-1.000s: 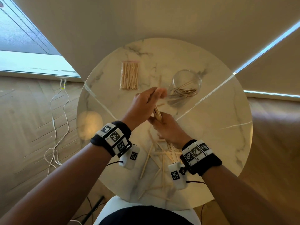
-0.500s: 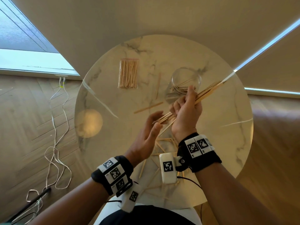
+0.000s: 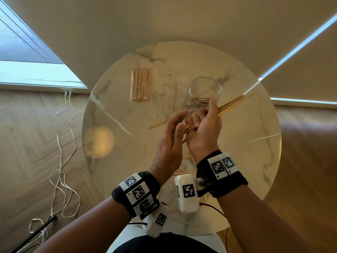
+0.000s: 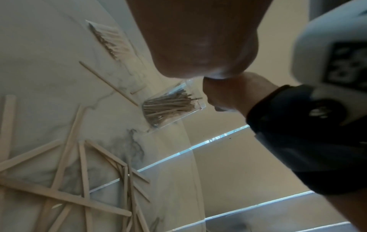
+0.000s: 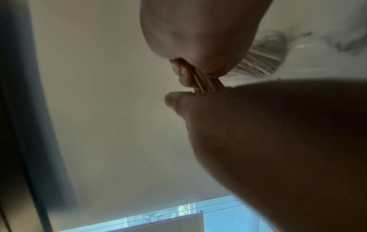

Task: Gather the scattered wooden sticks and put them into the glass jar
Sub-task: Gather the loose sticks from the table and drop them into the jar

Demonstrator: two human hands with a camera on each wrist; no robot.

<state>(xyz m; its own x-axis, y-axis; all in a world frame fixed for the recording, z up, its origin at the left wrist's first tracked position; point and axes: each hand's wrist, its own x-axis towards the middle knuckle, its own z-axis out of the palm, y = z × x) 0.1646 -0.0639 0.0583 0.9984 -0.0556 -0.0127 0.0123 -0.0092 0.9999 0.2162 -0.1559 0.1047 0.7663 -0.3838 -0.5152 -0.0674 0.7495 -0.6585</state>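
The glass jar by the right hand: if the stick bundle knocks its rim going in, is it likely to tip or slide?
The glass jar stands upright with sticks already resting in it, which probably steadies it a little. The marble table looks polished, so a sideways knock would likely slide it rather than tip it. The bundle in the right hand looks long and stiff, so it could lever the rim.

A round marble table (image 3: 237, 161) holds 1 clear packet (image 3: 141, 84) (sealed top); white cables (image 3: 62, 152) trail across the floor.
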